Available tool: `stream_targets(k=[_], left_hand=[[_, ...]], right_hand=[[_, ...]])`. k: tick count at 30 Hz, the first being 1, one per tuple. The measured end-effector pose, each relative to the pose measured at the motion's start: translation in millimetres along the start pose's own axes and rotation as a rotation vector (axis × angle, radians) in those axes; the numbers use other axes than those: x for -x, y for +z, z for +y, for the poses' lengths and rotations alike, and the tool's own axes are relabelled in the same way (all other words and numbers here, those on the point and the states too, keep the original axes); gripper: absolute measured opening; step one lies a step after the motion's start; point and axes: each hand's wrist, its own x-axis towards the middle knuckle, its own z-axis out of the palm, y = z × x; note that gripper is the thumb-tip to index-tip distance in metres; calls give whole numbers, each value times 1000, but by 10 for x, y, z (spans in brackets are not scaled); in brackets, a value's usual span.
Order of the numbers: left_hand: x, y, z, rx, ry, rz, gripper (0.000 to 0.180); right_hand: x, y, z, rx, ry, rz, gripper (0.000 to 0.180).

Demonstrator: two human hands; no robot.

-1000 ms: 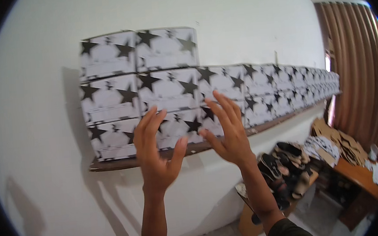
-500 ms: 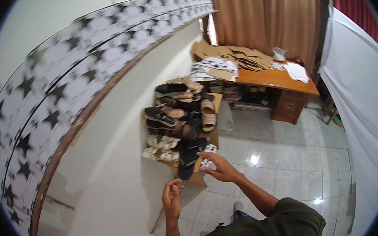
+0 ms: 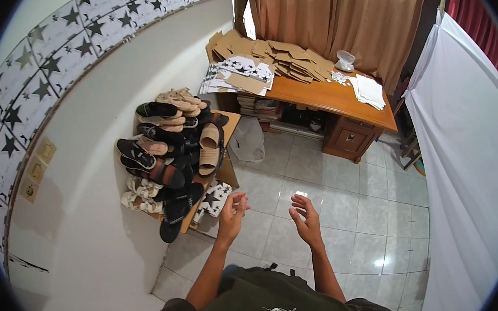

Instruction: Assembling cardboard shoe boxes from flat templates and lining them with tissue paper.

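Observation:
My left hand (image 3: 232,218) hovers over the floor at the near right of a small wooden shoe table, its fingers loosely bent and apart, holding nothing. Level with it to the right, my right hand (image 3: 305,216) is also open and bare, its palm facing the left one. Closest to my left hand are star-printed white packs (image 3: 213,200) low beside the table. On the table (image 3: 230,119) lie black sandals (image 3: 181,206), beige slides (image 3: 209,149), white strappy sandals (image 3: 142,194) and several other shoes heaped against the wall.
A wooden desk (image 3: 309,97) at the back carries cardboard pieces (image 3: 294,60), star-patterned sheets (image 3: 241,68), white paper (image 3: 368,91) and a clear plastic bag (image 3: 344,60). A whitish plastic bag (image 3: 248,141) rests on the tiled floor. White cloth (image 3: 462,115) hangs along the right.
My view has swung to the right, so shoes and desk sit further left. Both hands are now away from the black sandals, and my right hand has shifted right.

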Motion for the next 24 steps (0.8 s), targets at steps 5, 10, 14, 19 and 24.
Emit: stream_targets(k=[5, 10, 14, 19, 24], left_hand=[[-510, 429, -116, -33, -38, -73, 40], [-1088, 649, -197, 20, -34, -61, 40], [-1740, 735, -317, 12, -78, -53, 39], [-2741, 741, -388, 69, -79, -15, 37], [-3809, 704, -398, 100, -69, 31, 34]], right_hand=[[-476, -362, 184, 34, 20, 61, 51], [-1135, -479, 311, 49, 39, 54, 50], [-1839, -480, 476, 55, 26, 35, 49], [-2788, -400, 689, 79, 56, 24, 48], [-3944, -248, 838, 130, -2, -30, 46]])
